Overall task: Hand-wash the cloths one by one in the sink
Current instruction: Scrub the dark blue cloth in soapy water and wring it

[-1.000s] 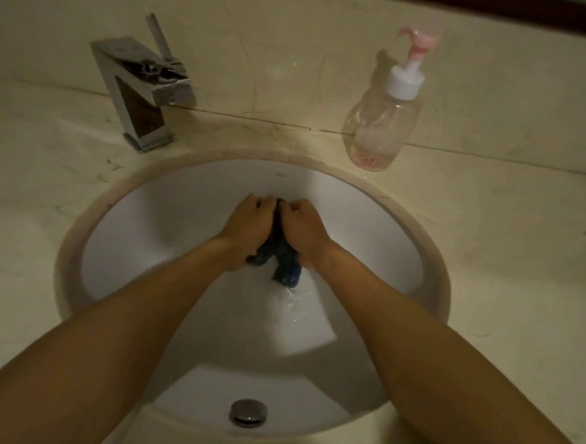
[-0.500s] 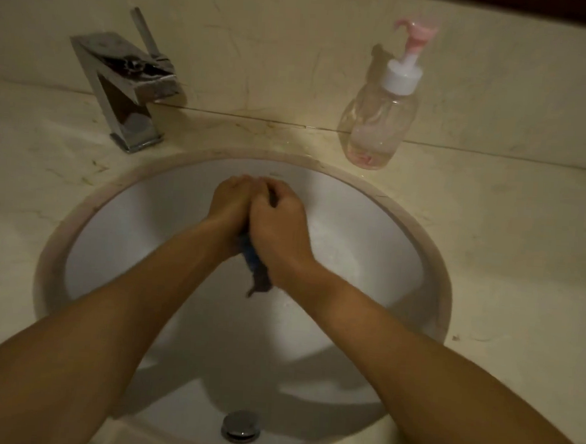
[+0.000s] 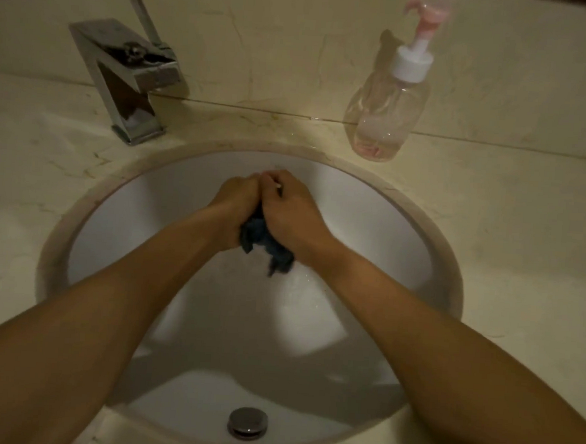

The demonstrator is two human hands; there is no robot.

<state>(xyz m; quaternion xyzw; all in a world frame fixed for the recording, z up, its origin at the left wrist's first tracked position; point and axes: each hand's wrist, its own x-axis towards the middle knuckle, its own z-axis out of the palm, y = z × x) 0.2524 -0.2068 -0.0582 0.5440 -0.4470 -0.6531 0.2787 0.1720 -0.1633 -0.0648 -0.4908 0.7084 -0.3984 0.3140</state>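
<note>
- Blue cloth (image 3: pixel 266 244), dark and wet-looking, is bunched between the two hands above the basin, a little toward 12 o'clock from the basin's middle; a crumpled tail of it hangs below the wrists.
- Left hand (image 3: pixel 236 204) is curled round the cloth from the 9 o'clock side, fingers folded in and knuckles up.
- Right hand (image 3: pixel 292 211) grips the same bunch from the 3 o'clock side, fingers curled tight, and its knuckles touch those of the left hand.
- Both bare forearms reach in from 7 and 5 o'clock and cast shadows across the bowl.
- White round sink (image 3: pixel 404 235) is set under the pale marble desk (image 3: pixel 508 218); a few droplets glint on its wall just beside the cloth.
- Metal drain plug (image 3: pixel 247 422) sits at 6 o'clock in the bowl.
- Chrome square faucet (image 3: pixel 129 74) stands on the desk at 10 o'clock, its lever tilted up.
- Clear pump bottle (image 3: pixel 388 104) with a pink nozzle stands at 2 o'clock, with a little pinkish liquid at the bottom.
</note>
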